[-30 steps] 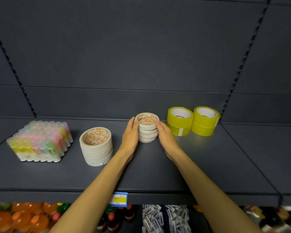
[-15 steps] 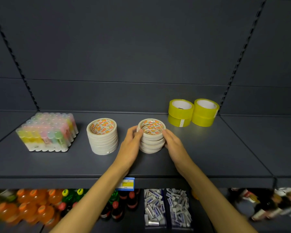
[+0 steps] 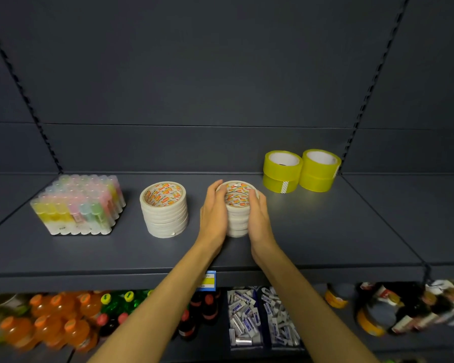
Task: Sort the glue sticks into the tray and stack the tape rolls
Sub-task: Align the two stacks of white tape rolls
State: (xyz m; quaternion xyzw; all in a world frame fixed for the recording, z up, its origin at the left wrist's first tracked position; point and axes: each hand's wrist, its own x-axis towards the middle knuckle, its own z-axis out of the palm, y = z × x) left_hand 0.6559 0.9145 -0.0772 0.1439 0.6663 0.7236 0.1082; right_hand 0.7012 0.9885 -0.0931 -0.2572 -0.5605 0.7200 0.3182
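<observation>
A stack of white tape rolls with orange-printed cores stands mid-shelf. My left hand cups its left side and my right hand cups its right side, fingers curved round the rolls up to the top rim. A second, similar stack of white tape rolls stands free to the left. Further left, several pastel glue sticks stand upright, packed in a clear tray. Two stacks of yellow tape rolls sit at the back right.
The dark shelf has a back wall close behind the yellow rolls and a front edge with a price tag. Below are drink bottles and bins of small packets.
The white stack between my hands came forward from beside the yellow rolls toward the shelf's front. My hands now wrap lower and closer round its sides.
</observation>
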